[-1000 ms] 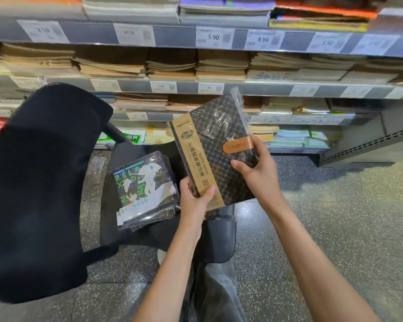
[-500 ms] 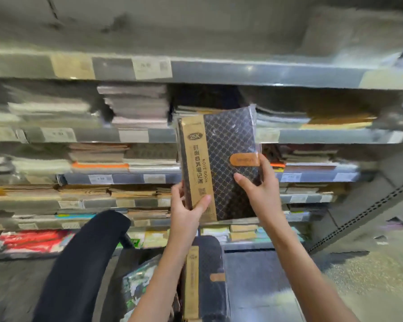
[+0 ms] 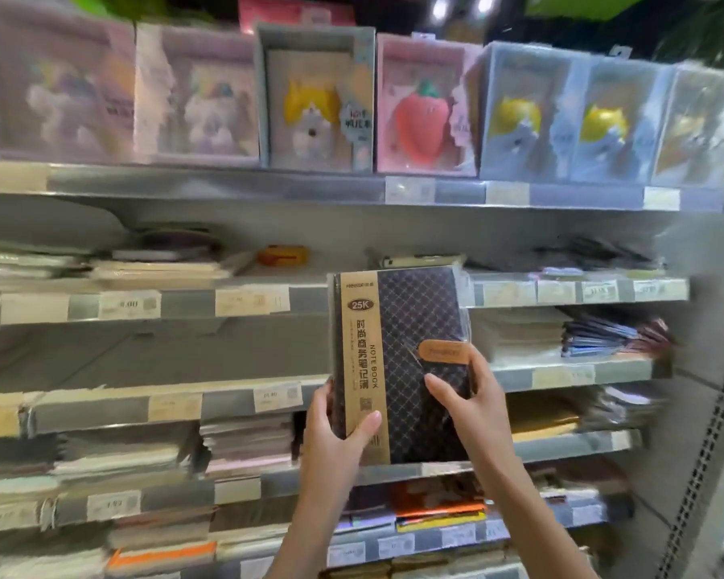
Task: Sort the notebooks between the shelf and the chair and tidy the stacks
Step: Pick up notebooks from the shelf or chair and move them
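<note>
I hold a dark notebook (image 3: 419, 353) upright in front of the shelf (image 3: 226, 300). It has a gold diamond pattern, a tan paper band down its left side and a brown clasp tab, and it is wrapped in clear plastic. My left hand (image 3: 335, 440) grips its lower left corner, thumb on the tan band. My right hand (image 3: 473, 407) grips its right edge just under the clasp. The chair is out of view.
Several shelf levels hold flat stacks of notebooks (image 3: 247, 445) with price tags on the edges. Boxed plush-cover notebooks (image 3: 414, 110) stand in a row on the top shelf. A metal upright (image 3: 711, 453) borders the shelf on the right.
Both hands have lifted the dark notebook from above the chair up to the higher shelves. My view has tilted up, so the chair and floor have dropped out of sight.
</note>
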Tool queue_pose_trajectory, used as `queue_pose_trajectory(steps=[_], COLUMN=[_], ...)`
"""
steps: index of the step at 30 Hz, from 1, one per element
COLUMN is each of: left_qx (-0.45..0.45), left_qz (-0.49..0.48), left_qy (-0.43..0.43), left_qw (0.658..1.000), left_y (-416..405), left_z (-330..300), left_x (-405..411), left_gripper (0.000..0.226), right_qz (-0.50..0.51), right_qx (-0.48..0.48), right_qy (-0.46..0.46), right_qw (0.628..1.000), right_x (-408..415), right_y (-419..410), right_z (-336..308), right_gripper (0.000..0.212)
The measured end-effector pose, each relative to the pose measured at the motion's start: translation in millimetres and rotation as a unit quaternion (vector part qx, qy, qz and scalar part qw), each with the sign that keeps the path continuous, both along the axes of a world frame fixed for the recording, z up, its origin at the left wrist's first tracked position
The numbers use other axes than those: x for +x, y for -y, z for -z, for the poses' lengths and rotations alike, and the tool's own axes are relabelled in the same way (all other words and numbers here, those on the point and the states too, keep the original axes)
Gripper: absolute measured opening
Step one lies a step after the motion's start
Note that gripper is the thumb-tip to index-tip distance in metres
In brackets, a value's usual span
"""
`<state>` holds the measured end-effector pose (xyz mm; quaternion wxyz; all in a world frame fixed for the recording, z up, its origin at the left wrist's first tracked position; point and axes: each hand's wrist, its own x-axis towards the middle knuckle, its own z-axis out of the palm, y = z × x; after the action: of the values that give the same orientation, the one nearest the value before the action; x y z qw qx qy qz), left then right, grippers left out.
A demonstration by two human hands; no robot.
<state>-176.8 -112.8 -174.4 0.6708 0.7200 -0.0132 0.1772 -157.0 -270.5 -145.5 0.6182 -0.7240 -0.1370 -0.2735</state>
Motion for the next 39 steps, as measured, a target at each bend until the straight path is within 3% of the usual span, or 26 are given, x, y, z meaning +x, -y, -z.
queue_pose_trajectory(steps=[2,6,18,23,25,28,31,33,35,37,39], left_qx=[0.004,0.013,0.050,0.092,0.094,0.111,0.160,0.197,0.231,0.253,0.257], left_qz=[0.006,0.011,-0.053,-0.038,-0.029,-0.040,-0.055,-0.061,-0.067,-0.078,-0.096], left_qy=[0.017,0.055,0.007,-0.017,-0.040,-0.042,-0.068,-0.095,-0.110,-0.103,-0.089], left_qw=[1.000,0.998,0.997,0.995,0.994,0.992,0.983,0.974,0.964,0.959,0.958], left_y=[5.1,18.6,37.9,33.6,30.0,23.5,18.7,16.7,16.9,19.2,19.4], left_z=[-21.3,-52.2,-90.1,-107.9,-118.4,-137.1,-158.0,-170.4,-182.5,-189.0,-190.4], left_x=[13.3,39.4,128.1,141.5,146.7,152.4,157.9,162.0,162.2,159.5,155.6], left_gripper=[0.068,0.055,0.071,0.051,0.050,0.067,0.074,0.066,0.062,0.061,0.063], right_qz=[-0.002,-0.019,-0.078,-0.079,-0.074,-0.071,-0.023,0.041,0.147,0.226,0.262], right_qx=[-0.003,0.005,0.007,-0.015,-0.053,-0.103,-0.162,-0.211,-0.306,-0.386,-0.414], right_qy=[0.012,0.012,-0.019,-0.050,-0.056,-0.026,0.043,0.139,0.243,0.271,0.253], right_qw=[1.000,1.000,0.997,0.996,0.994,0.992,0.986,0.967,0.909,0.852,0.834], right_x=[10.9,43.9,143.9,162.9,165.1,157.8,129.0,108.3,104.4,116.5,127.6], right_y=[5.7,20.9,39.9,43.1,46.9,51.2,47.2,37.6,30.1,27.9,24.0], right_z=[-21.8,-49.9,-80.3,-94.1,-104.5,-117.1,-103.6,-74.7,-41.8,-21.1,-18.6], right_gripper=[0.037,0.034,0.031,0.028,0.037,0.068,0.061,0.057,0.056,0.061,0.064])
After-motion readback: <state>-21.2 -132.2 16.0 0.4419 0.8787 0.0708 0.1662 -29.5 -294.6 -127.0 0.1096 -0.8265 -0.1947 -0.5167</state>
